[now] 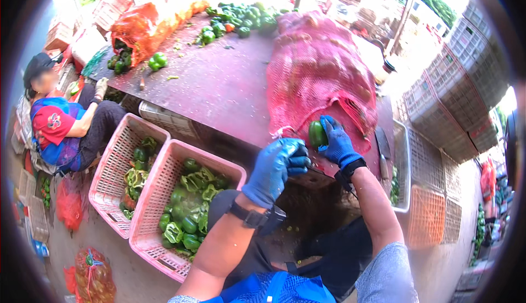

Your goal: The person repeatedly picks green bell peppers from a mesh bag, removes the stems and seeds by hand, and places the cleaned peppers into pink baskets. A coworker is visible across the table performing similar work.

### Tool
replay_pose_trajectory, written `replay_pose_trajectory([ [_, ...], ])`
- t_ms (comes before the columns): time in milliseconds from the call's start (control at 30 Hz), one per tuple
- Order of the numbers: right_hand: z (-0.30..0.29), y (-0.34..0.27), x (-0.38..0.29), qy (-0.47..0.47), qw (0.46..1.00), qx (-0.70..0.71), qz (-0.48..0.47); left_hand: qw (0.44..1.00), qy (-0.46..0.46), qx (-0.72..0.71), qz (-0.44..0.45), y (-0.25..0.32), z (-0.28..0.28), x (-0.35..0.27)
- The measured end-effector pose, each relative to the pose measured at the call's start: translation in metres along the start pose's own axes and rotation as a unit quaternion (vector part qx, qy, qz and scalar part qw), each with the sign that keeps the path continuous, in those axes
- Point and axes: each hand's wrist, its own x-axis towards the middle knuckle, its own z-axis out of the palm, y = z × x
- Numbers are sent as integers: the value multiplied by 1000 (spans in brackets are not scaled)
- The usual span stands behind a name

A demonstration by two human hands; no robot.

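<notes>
My right hand [337, 142], in a blue glove, holds a green bell pepper [317, 135] at the mouth of a pink mesh sack [318, 68] that lies on the table [205, 85]. Just left of it is my left hand [279, 169], also in a blue coated glove, its fingers curled; whether something small sits in them I cannot tell. A knife with a wide blade [382, 142] lies near the table's right edge. Below my left forearm, a pink plastic crate [154, 220] holds whole and cut green peppers [191, 225].
A second pink crate [109, 171] with peppers stands beside the first. A co-worker [61, 122] sits at the left. Loose peppers [242, 17] and an orange mesh sack [137, 27] lie on the table's far side. A white crate [404, 167] and stacked crates [441, 97] stand at the right.
</notes>
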Motion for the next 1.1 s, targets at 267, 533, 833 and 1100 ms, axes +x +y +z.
replay_pose_trajectory([
  [267, -17, 4, -80, 17, 992, 43, -120, 986, 100, 112, -68, -40, -6, 20],
  [533, -28, -8, -73, 17, 979, 53, 197, 939, 134, 243, -203, -82, -12, 50],
  [833, -7, 6, -65, -15, 952, 167, 257, 925, 133, 265, -238, -98, -11, 60],
  [1100, -3, -33, -92, 59, 980, 151, 112, 977, 18, 45, -208, -132, -67, 105],
])
